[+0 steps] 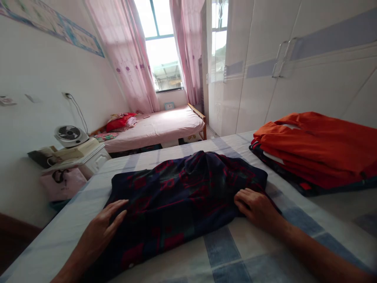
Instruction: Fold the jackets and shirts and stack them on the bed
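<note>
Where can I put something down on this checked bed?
Bare sheet shows in front between the dark shirt and right forearm, on the right between that forearm and the orange clothes, and on the left between the left forearm and bed edge. The middle's crowded: shirt, left hand, right hand.

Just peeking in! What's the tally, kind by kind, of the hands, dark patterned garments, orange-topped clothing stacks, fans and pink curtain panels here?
Hands: 2 (left hand, right hand)
Dark patterned garment: 1
Orange-topped clothing stack: 1
Fan: 1
Pink curtain panels: 2 (left panel, right panel)
Total: 7
</note>
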Available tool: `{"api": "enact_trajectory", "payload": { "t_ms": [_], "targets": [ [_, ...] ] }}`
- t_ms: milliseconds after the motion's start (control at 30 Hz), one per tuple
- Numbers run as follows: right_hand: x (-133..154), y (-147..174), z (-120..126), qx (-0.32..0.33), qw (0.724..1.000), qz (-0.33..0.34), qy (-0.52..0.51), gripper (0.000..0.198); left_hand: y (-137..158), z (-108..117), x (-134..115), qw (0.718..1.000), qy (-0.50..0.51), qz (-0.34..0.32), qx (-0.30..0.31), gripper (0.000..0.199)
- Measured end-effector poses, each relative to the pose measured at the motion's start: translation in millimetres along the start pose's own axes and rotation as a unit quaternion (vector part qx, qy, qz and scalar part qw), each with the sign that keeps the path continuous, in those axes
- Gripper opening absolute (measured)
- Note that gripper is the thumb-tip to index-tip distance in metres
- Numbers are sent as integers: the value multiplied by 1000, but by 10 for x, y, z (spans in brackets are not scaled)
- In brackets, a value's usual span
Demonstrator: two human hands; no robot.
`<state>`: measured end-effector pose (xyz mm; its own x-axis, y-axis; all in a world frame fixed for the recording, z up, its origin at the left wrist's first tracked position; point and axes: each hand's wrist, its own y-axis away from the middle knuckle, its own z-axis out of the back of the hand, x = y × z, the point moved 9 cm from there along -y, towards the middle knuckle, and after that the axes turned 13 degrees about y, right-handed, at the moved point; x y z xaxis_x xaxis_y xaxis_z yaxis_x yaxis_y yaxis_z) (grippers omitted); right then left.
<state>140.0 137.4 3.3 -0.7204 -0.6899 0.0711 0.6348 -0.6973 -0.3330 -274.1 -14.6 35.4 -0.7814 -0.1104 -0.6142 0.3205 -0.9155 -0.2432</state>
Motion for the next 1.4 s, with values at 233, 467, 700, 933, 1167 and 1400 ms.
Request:
{"api": "enact_trajectory", "payload": {
  "t_ms": [233,467,700,933,1167,1400],
  "targets": [
    [-39,-21,-43,21,999,-21,-23,18,-1252,-1016,-1090,980,158,27,118,56],
    [-42,-16,-38,34,997,-28,-58,16,-2006,-1867,-1330,977,182,68,86,34],
    [-42,-30,-10,28,997,-27,-72,16,-1849,-1347,-1689,930,362,8,62,33],
    [-26,-29,24,19,999,-10,-41,17,-849,-36,-1018,875,481,51,-7,49],
    [-16,2,25,-11,1000,7,0,13,105,-277,-248,940,258,191,118,47],
    [68,127,342,-198,977,30,75,18,-1,-332,-563,986,128,80,74,39]
  ]
}}
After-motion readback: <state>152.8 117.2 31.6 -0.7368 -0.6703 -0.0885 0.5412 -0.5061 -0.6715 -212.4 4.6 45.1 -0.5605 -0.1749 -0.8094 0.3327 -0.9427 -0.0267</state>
